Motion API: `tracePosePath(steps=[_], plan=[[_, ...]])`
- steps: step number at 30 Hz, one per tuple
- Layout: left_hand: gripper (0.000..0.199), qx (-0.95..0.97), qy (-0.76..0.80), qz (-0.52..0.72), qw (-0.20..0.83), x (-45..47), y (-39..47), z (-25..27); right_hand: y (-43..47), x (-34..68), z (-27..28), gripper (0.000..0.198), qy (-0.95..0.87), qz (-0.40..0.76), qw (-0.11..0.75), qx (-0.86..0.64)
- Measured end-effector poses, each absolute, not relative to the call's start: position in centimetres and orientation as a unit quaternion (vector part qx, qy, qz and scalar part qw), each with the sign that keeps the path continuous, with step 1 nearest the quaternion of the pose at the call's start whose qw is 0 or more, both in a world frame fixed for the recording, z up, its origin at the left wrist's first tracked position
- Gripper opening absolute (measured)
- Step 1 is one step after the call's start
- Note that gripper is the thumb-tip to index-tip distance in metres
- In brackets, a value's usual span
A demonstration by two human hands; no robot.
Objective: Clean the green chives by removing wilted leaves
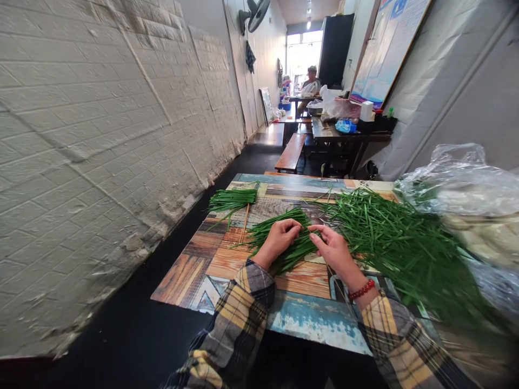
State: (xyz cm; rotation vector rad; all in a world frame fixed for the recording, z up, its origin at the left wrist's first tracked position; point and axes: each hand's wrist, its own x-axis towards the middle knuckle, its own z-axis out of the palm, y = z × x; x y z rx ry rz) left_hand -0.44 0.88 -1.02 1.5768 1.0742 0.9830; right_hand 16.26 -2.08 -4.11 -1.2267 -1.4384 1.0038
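A bunch of green garlic chives point(290, 262) lies on the patterned table under both hands. My left hand point(279, 237) rests over the bunch, its thumb and forefinger pinched together on a thin straw-coloured strand. Just to its right, my right hand point(333, 253) pinches at the same strand above the bunch, fingers curved. A length of thin strand point(344, 289) trails below my right hand toward the table edge. The exact grip of the fingertips is too small to make out. Farther left, a second, smaller bunch of chives point(233, 200) lies beside loose straw strands point(245, 222).
A large loose pile of chives point(389, 232) covers the table's right side, next to clear plastic bags point(462, 183). Ahead are a wooden bench point(291, 152) and a cluttered table point(336, 132). A person point(311, 84) sits at the back. A white brick-patterned wall point(101, 135) stands at left.
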Motion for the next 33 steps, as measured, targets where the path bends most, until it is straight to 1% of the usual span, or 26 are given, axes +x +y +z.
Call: tracePosePath(steps=[5,12,24,33], plan=[[0.016,0.64,0.43,0.416,0.481,-0.26,0.75,-0.84,-2.19,16.24,-3.92,0.033,-0.595,0.405,0.474,-0.508],[0.018,0.647,0.41,0.41,0.495,-0.15,0.53,-0.67,-2.27,16.13,-3.59,0.032,-0.6,0.408,0.471,-0.502],[0.019,0.654,0.408,0.408,0.49,-0.06,0.65,-1.09,-1.99,16.27,-4.2,0.033,-0.597,0.427,0.469,-0.491],[0.019,0.641,0.417,0.41,0.497,-0.07,0.33,-0.58,-2.07,16.29,-4.31,0.033,-0.608,0.413,0.468,-0.49]])
